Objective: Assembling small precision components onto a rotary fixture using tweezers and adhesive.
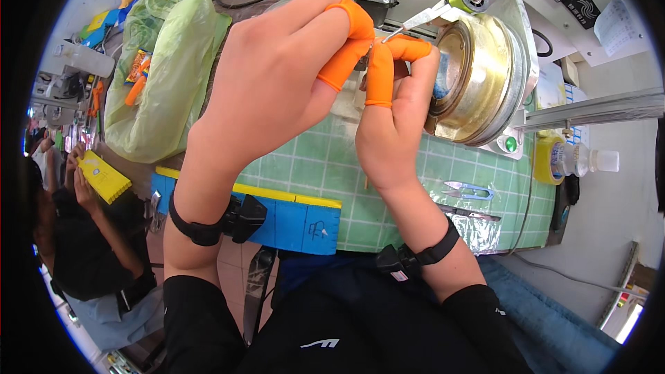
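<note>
My left hand [277, 69] and my right hand [396, 107] meet at the back of the bench, with orange finger cots [379, 76] on thumbs and forefingers. Each pinches with its fingertips; what lies between them is too small to make out. Just beyond the fingertips is the tip of a thin pale metal arm [424, 17] that reaches over from the machine. Beside my right hand stands the machine's round brass-coloured drum [478, 79]. Small thread snips [470, 190] and dark tweezers [469, 213] lie to the right of my right wrist.
A green gridded cutting mat [298, 156] covers the bench, with a blue tray [294, 221] at its front edge. A pale green plastic bag [163, 62] with orange items sits left. Bottles [585, 161] stand right. At far left another person holds a yellow packet [104, 176].
</note>
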A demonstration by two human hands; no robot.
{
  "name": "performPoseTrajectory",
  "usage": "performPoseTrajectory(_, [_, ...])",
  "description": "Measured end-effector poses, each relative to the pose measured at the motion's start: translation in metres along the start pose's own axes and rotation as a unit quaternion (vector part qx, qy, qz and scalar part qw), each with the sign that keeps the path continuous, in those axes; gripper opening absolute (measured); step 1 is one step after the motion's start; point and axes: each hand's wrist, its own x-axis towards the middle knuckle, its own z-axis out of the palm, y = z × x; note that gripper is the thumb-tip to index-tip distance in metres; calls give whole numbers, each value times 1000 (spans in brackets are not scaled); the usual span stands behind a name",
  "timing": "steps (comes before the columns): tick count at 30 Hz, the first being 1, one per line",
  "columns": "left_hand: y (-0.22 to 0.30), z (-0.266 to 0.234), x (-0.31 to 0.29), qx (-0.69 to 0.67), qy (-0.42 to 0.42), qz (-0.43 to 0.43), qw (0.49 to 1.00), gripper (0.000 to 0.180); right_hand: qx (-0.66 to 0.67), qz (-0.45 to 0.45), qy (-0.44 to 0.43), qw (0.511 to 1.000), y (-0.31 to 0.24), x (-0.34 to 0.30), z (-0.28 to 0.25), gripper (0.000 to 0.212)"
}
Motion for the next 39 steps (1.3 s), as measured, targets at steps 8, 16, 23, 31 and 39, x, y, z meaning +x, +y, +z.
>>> performPoseTrajectory(8, [-8, 2, -3, -43, 19, 16, 999, 27, 47, 9, -3, 999, 2, 8, -2, 11])
performPoseTrajectory(16, [-23, 3, -4, -13, 20, 115, 993, 33, -21, -64, -18, 998, 7, 14, -4, 6])
performPoseTrajectory(23, [-26, 9, -18, 24, 71, 159, 984, 31, 5, -41, -30, 999, 4, 12, -2, 6])
performPoseTrajectory(31, [-31, 17, -23, 11, 98, 178, 979, 36, 22, -8, -26, 999, -4, 11, -1, 12])
performPoseTrajectory(39, [-29, 13, -24, 14, 91, 185, 978, 33, 30, -7, -30, 999, -4, 6, -2, 14])
